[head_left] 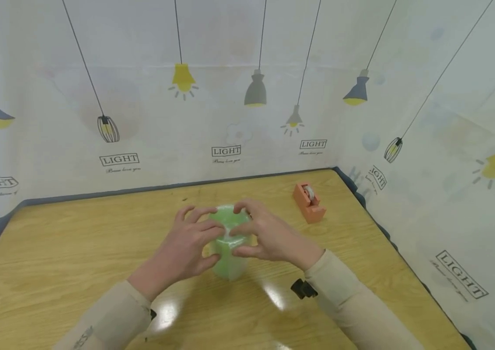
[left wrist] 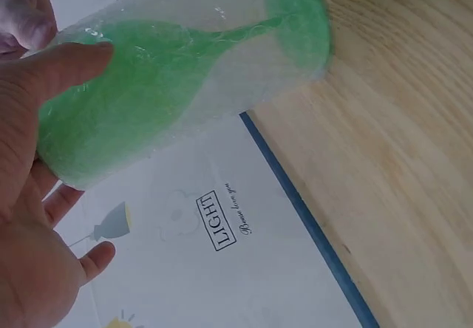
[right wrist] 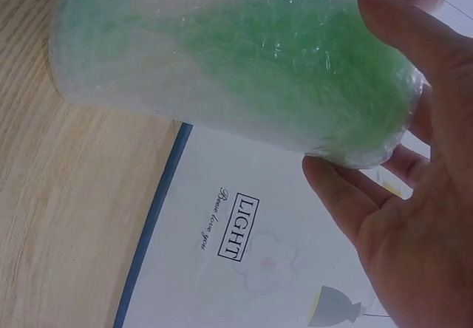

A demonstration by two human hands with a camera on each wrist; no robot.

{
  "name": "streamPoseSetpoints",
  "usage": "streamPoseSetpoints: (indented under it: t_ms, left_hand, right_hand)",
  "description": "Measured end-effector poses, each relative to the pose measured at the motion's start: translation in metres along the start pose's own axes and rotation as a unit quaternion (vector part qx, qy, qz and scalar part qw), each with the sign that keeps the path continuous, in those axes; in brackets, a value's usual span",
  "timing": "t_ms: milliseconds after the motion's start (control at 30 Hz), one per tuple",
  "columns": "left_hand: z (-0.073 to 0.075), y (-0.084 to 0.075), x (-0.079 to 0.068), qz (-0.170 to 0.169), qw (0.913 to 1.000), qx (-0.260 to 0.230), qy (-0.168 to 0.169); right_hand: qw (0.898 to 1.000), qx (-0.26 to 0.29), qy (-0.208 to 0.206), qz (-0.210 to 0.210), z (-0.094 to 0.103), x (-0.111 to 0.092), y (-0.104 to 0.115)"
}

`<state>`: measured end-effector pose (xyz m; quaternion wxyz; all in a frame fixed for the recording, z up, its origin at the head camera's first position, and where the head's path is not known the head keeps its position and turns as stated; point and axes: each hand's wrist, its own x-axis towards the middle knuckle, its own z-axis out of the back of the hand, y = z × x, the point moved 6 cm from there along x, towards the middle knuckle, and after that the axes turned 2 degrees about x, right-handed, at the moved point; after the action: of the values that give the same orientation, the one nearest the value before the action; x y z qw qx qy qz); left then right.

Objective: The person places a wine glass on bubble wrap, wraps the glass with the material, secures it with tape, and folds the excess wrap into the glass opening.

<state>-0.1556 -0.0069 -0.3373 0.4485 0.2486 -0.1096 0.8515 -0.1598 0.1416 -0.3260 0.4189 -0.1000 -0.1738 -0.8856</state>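
Observation:
A green stemmed goblet [head_left: 229, 266], rolled in clear plastic wrap that looks like bubble wrap, stands upright on the wooden table. Its wide bowl is uppermost; the stem and foot show through the wrap in the left wrist view. My left hand [head_left: 188, 243] holds the upper rim from the left, thumb [left wrist: 81, 66] laid against the wrap. From the right, my right hand [head_left: 271, 236] grips the same top end, its thumb and fingers [right wrist: 336, 191] bent about the wrapped edge. Some fingertips are hidden behind the bundle.
An orange tape dispenser [head_left: 306, 206] with a roll of tape stands at the back right of the wooden table [head_left: 90, 243]. A white cloth [head_left: 151, 112] printed with lamps hangs behind the table and along its right side.

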Motion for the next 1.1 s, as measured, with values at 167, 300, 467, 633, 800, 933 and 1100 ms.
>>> streamPoseSetpoints:
  t_ms: [167,300,467,633,800,933,1100]
  left_hand:
    - [0.000,-0.001,0.007,0.003,0.9987,0.041,0.031]
    - [0.001,0.000,0.008,0.011,0.9969,0.062,0.048]
    - [0.002,0.003,0.004,0.017,0.9970,0.059,0.046]
    - [0.005,0.006,-0.002,0.005,0.9995,0.030,0.011]
    - [0.009,0.010,-0.007,-0.015,0.9996,0.006,-0.024]
    - [0.012,0.014,-0.013,-0.019,0.9988,-0.025,-0.038]
    - [0.023,0.028,-0.029,0.016,0.9983,-0.036,-0.043]
  right_hand:
    - [0.999,-0.009,0.035,-0.022,-0.005,0.007,-0.001]
    - [0.998,-0.013,0.049,-0.029,-0.011,0.013,-0.001]
    - [0.999,-0.009,0.044,-0.025,-0.016,0.016,0.000]
    - [1.000,-0.004,0.007,-0.011,-0.017,0.013,0.000]
    - [0.999,-0.006,-0.035,0.014,-0.017,0.010,-0.002]
    - [0.997,0.005,-0.066,0.035,-0.015,0.004,-0.004]
    - [0.994,0.036,-0.097,0.017,-0.007,-0.010,-0.020]
